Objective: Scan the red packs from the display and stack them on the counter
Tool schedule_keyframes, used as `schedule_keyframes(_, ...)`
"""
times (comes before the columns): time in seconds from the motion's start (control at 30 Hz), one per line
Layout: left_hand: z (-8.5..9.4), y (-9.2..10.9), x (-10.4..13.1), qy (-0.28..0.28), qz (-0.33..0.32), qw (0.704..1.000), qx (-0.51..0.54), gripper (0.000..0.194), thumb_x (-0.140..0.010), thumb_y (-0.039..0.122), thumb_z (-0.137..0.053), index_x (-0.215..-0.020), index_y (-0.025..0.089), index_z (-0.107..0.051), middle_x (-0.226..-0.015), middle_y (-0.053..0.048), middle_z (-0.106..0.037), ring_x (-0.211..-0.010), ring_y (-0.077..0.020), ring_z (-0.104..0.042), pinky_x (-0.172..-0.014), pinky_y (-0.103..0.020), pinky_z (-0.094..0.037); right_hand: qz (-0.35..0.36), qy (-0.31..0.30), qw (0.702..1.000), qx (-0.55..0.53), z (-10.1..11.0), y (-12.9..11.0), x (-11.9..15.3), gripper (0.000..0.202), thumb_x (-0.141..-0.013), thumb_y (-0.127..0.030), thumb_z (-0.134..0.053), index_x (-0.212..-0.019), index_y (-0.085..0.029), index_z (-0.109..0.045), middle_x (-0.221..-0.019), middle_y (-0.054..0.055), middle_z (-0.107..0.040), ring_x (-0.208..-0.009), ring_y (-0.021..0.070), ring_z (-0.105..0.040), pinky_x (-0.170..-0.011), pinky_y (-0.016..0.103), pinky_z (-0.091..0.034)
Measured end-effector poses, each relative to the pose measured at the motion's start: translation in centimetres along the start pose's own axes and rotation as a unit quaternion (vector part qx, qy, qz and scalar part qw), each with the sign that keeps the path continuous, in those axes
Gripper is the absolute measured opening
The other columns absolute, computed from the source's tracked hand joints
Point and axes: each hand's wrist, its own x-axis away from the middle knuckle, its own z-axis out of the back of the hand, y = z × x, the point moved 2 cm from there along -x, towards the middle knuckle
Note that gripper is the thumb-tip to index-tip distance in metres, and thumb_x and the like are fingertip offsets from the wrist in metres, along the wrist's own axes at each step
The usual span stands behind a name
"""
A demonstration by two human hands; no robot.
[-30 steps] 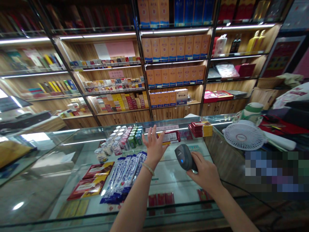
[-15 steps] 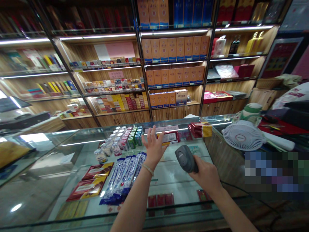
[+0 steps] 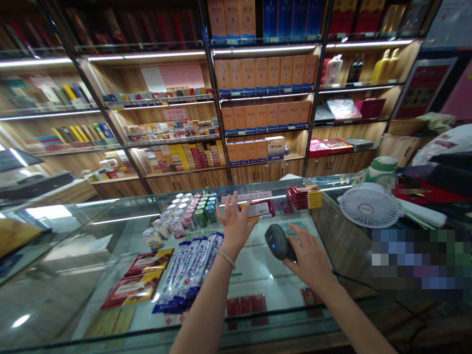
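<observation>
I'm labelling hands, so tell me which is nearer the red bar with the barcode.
Left. The left hand is at the left end of the red bar; the right hand, holding the scanner, is apart, nearer the camera.

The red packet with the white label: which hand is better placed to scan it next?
Probably the right hand: it holds the dark scanner, near the red packet. The left hand has no scanner; whether it touches the packet isn't clear.
</observation>
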Motion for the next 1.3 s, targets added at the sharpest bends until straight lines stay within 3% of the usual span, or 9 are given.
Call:
schedule_keyframes(0.2, 0.0, -0.1, 0.0, -0.003, -0.002, 1.000, 0.002, 0.071, -0.073, 0.046, -0.087, -0.139, 0.034, -0.061, -0.168, -0.017, -0.031, -0.154, -0.0405, -0.026, -0.122, -0.072, -0.008, 0.017, -0.015, 1.000, -0.013, -0.1, -0.1, 0.0, 0.025, -0.078, -0.021, -0.068, -0.102, -0.020, -0.067, -0.154, 0.016, -0.052, -0.143, 0.0353, -0.044, -0.112, 0.054, -0.041)
schedule_keyframes(0.43, 0.2, 0.0, -0.1, -0.012, 0.001, 1.000, 0.015, 0.070, -0.072, 0.043, -0.087, -0.137, 0.034, -0.062, -0.168, -0.018, -0.030, -0.155, -0.0400, -0.025, -0.122, -0.072, -0.008, 0.049, -0.090, 0.994, -0.021, -0.6, -0.1, 0.5, 0.032, -0.081, -0.027, -0.067, -0.112, -0.020, -0.068, -0.160, 0.015, -0.044, -0.150, 0.0354, -0.034, -0.121, 0.060, -0.030)
schedule_keyframes(0.57, 0.2, 0.0, 0.0, -0.012, -0.002, 1.000, 0.017, 0.071, -0.072, 0.041, -0.088, -0.138, 0.034, -0.062, -0.168, -0.018, -0.030, -0.155, -0.0403, -0.026, -0.121, -0.073, -0.009, 0.063, -0.144, 0.987, -0.038, -0.5, 0.7, 0.6, 0.042, -0.084, -0.038, -0.068, -0.122, -0.020, -0.065, -0.165, 0.015, -0.036, -0.155, 0.0353, -0.027, -0.123, 0.063, -0.024)
schedule_keyframes(0.67, 0.3, 0.1, 0.0, -0.009, -0.003, 1.000, 0.016, 0.072, -0.072, 0.041, -0.088, -0.138, 0.033, -0.062, -0.167, -0.018, -0.031, -0.154, -0.0403, -0.027, -0.121, -0.072, -0.009, 0.083, -0.166, 0.981, -0.058, 0.1, 2.3, -0.5, 0.061, -0.085, -0.052, -0.068, -0.137, -0.022, -0.059, -0.168, 0.016, -0.029, -0.156, 0.0348, -0.025, -0.121, 0.060, -0.030)
schedule_keyframes(0.73, 0.3, 0.1, 0.0, -0.008, -0.005, 1.000, 0.015, 0.071, -0.072, 0.042, -0.088, -0.138, 0.033, -0.062, -0.167, -0.018, -0.031, -0.154, -0.0402, -0.027, -0.121, -0.072, -0.009, 0.078, -0.137, 0.986, -0.056, 0.7, 3.5, -2.3, 0.066, -0.090, -0.056, -0.062, -0.147, -0.024, -0.052, -0.168, 0.015, -0.031, -0.155, 0.0331, -0.027, -0.121, 0.057, -0.031)
schedule_keyframes(0.83, 0.3, 0.1, 0.0, -0.010, -0.006, 1.000, 0.013, 0.070, -0.073, 0.042, -0.087, -0.138, 0.033, -0.062, -0.168, -0.018, -0.031, -0.155, -0.0400, -0.026, -0.121, -0.072, -0.009, 0.062, -0.072, 0.995, -0.032, 1.2, 4.9, -6.1, 0.059, -0.097, -0.051, -0.052, -0.150, -0.026, -0.048, -0.164, 0.012, -0.040, -0.155, 0.0300, -0.029, -0.122, 0.057, -0.028)
schedule_keyframes(1.0, 0.3, 0.0, -0.1, -0.013, -0.001, 1.000, 0.012, 0.072, -0.072, 0.042, -0.088, -0.138, 0.034, -0.061, -0.168, -0.018, -0.031, -0.155, -0.0401, -0.026, -0.122, -0.071, -0.009, 0.069, -0.038, 0.997, 0.006, -1.5, 4.8, -11.0, 0.062, -0.091, -0.040, -0.063, -0.150, -0.024, -0.048, -0.161, 0.014, -0.043, -0.151, 0.0333, -0.032, -0.121, 0.058, -0.025)
schedule_keyframes(1.17, 0.2, -0.1, 0.0, -0.009, -0.002, 1.000, 0.007, 0.072, -0.072, 0.042, -0.088, -0.138, 0.034, -0.061, -0.168, -0.017, -0.031, -0.155, -0.0402, -0.026, -0.122, -0.072, -0.009, 0.061, -0.029, 0.998, -0.004, -5.0, 4.2, -11.6, 0.070, -0.083, -0.036, -0.072, -0.148, -0.023, -0.047, -0.161, 0.015, -0.042, -0.150, 0.0338, -0.033, -0.118, 0.058, -0.025)
schedule_keyframes(1.3, -0.1, -0.1, 0.1, -0.010, -0.007, 1.000, 0.003, 0.072, -0.071, 0.043, -0.088, -0.137, 0.034, -0.062, -0.168, -0.017, -0.031, -0.154, -0.0400, -0.027, -0.122, -0.072, -0.009, 0.045, -0.012, 0.999, -0.026, -5.7, 4.4, -11.1, 0.065, -0.082, -0.036, -0.074, -0.142, -0.024, -0.052, -0.158, 0.014, -0.047, -0.148, 0.0332, -0.036, -0.116, 0.054, -0.028)
